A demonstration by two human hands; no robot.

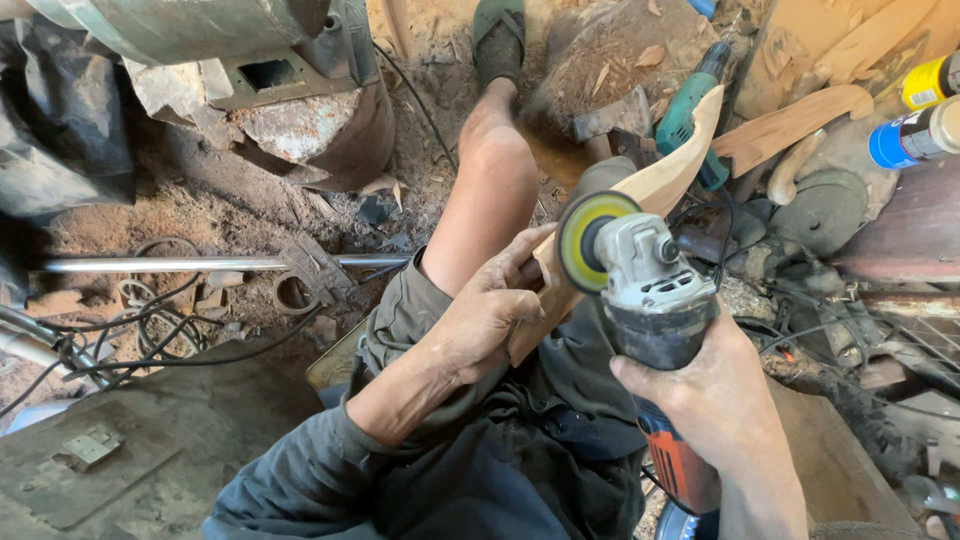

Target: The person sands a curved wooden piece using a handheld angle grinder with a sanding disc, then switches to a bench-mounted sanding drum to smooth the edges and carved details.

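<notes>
Sawdust-strewn dirt floor, cluttered workshop; angle grinder on curved wood piece.

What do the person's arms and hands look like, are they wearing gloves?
No gloves. Both hands are bare and dusty. The left hand comes out of a grey-green long sleeve, pushed up the forearm and creased. The right hand and its forearm are bare, with no sleeve showing. No rings, watch or bands show on either.
</notes>
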